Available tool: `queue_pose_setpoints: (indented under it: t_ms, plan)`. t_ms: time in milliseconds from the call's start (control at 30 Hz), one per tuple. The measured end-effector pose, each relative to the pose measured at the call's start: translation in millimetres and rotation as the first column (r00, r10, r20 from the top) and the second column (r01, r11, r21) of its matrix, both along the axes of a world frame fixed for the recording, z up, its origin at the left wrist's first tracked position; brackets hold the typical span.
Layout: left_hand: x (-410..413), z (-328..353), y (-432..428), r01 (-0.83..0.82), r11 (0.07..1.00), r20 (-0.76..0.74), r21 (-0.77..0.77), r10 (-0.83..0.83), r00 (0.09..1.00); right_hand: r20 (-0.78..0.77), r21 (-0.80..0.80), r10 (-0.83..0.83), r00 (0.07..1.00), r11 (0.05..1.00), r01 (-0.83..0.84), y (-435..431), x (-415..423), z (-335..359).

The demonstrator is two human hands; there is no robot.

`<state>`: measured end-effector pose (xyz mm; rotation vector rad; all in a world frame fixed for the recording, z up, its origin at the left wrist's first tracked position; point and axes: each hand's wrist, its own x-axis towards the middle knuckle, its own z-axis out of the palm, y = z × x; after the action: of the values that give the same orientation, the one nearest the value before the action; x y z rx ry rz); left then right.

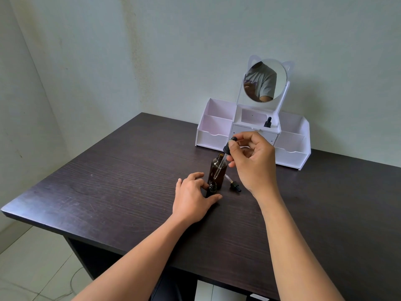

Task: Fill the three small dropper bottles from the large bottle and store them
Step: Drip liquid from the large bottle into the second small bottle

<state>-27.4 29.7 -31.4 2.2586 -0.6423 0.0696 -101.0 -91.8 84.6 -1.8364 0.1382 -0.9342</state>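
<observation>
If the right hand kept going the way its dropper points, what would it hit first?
Most likely the small bottle gripped by the left hand: the right hand aims its dropper down at that open neck. Depth is unclear; the large bottle stands just behind.

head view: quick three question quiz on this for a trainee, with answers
1. True or false: the left grip holds the large amber bottle.
2. Where does the loose dropper lie? A) on the table, right of the large amber bottle; B) in the white organizer; C) in the left grip.
3. How many dropper bottles stand in the white organizer?
Key: 1 false, it holds the small open bottle, while the right grip pinches a second dropper. 2 A. 3 one, the stored dropper bottle.
</observation>
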Motion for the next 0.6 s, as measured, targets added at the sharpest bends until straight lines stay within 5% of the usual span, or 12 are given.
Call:
queue_pose_setpoints:
  t_ms: [600]
  plan:
    - [0.6, -0.6, -0.2, 0.006, 1.000, 0.007, 0.000, -0.006, 1.000, -0.031, 0.013, 0.010, 0.999, 1.000, -0.010, -1.5, 3.0, -9.8]
